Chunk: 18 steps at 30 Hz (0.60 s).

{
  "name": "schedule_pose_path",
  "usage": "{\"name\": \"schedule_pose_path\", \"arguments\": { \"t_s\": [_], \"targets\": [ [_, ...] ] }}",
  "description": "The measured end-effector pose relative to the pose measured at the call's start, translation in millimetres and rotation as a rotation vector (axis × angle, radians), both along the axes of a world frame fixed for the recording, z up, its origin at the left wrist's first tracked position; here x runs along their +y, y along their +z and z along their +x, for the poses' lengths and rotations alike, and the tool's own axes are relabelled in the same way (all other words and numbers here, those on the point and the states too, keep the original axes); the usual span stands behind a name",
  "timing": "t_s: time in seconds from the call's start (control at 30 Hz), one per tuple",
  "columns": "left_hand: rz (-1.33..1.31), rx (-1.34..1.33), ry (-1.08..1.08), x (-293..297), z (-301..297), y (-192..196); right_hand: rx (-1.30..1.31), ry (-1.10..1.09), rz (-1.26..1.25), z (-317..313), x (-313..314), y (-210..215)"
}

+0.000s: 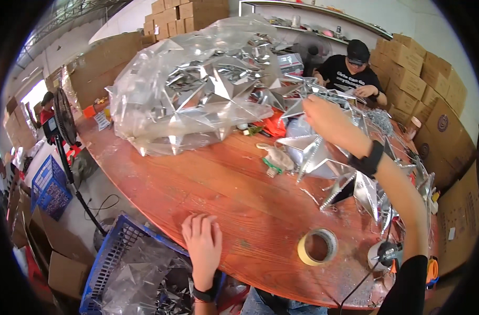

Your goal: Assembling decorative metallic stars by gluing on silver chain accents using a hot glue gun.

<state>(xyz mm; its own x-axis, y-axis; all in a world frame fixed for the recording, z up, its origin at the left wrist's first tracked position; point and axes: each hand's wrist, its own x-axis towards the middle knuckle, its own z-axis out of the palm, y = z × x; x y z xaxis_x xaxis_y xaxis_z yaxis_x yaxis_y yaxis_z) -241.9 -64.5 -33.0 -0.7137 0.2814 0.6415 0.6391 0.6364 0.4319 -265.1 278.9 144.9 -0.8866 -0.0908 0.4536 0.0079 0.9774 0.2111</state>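
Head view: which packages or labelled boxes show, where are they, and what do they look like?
Clear plastic bag: far left of table, bulging with silver stars.
Brown cardboard boxes: stacked at right wall, some with round dark marks.
More brown boxes: stacked at top.
Open carton: floor, lower left.

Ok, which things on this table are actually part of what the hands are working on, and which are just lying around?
In hand:
- right hand reaching into the loose silver stars
- left hand flat on the table edge
- big clear bag of silver stars

Lying about:
- tape roll
- crumpled cloth
- blue crate
- standing fan
- cardboard boxes
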Motion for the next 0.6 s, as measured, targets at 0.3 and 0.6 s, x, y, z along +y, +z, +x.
{"name": "schedule_pose_path", "arguments": {
  "t_s": [0.3,0.6],
  "targets": [
    [0.025,-0.051,-0.021,-1,-6,4,0.139,0.236,-0.038,-246,-88,-11],
    [-0.004,-0.069,0.005,-2,-3,2,0.102,0.359,-0.056,-334,-108,-51]
  ]
}}
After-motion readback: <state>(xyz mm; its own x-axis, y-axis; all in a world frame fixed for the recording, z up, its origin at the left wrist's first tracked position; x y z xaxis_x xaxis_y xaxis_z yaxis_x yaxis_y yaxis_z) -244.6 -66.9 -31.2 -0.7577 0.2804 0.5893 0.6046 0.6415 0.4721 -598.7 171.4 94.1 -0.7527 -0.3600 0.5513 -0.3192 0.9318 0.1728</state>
